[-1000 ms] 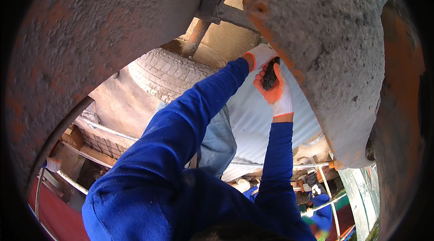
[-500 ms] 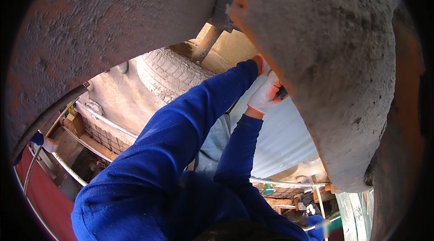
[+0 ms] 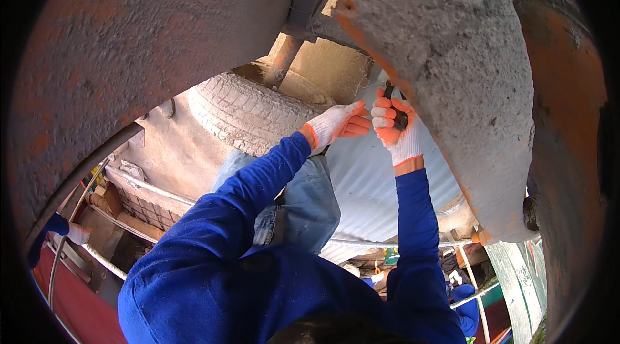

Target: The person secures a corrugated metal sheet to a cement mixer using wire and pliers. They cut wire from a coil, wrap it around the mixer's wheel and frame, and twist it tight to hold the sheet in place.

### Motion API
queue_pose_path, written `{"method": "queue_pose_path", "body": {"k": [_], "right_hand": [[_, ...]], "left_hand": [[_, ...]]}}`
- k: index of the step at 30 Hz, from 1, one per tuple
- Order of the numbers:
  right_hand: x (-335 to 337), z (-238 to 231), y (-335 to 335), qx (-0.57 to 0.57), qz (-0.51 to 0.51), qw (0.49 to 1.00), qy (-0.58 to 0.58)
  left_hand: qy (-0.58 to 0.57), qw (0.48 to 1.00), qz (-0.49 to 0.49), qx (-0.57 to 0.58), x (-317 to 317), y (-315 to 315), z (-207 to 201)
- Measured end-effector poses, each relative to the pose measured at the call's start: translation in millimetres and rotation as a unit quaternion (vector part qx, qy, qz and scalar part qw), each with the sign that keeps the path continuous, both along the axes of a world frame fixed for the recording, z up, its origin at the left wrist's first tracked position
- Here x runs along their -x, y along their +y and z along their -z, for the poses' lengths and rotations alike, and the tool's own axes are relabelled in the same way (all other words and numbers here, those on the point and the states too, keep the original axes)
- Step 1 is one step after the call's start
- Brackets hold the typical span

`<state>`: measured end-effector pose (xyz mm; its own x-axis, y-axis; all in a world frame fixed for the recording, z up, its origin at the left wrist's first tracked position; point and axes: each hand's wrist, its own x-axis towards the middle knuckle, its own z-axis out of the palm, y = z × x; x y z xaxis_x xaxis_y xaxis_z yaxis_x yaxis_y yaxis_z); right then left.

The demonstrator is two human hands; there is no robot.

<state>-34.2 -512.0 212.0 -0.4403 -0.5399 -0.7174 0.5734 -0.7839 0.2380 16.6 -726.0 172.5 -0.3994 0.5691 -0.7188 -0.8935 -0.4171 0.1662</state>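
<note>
My left hand (image 3: 341,122), in a white and orange coated work glove, holds nothing; its fingers stretch toward my right hand. In a matching glove, my right hand (image 3: 399,132) is wrapped round a dark, short-handled tool (image 3: 400,121), whose exact kind I cannot make out. One dark end shows above the fingers. Close beside the right hand runs the orange-rusted edge of a large, rough, mud-crusted metal piece (image 3: 462,86). Left of the left hand lies a dusty tyre (image 3: 252,115).
A big rusty metal surface (image 3: 148,28) overhangs the upper left. A rusty bar (image 3: 283,60) stands behind the tyre. Pale corrugated sheet (image 3: 368,195) lies below my hands. Metal railings (image 3: 152,186) cross lower down. Another person's gloved hand (image 3: 79,234) shows at the far left.
My left hand has drawn back from the metal edge, moving left and opening. My right hand has turned upright, still gripping the dark tool. The left arm has moved lower.
</note>
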Motion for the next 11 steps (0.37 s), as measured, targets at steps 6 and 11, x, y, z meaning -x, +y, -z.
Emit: {"method": "queue_pose_path", "body": {"k": [6,11], "right_hand": [[20,-19,15,-0.34,-0.328,0.881,-0.031],[32,-26,6,-0.463,-0.506,0.728,0.016]], "left_hand": [[-0.046,0.988,0.032,0.146,-104,-77,-25],[-0.06,0.983,0.002,0.172,-137,-87,-34]]}}
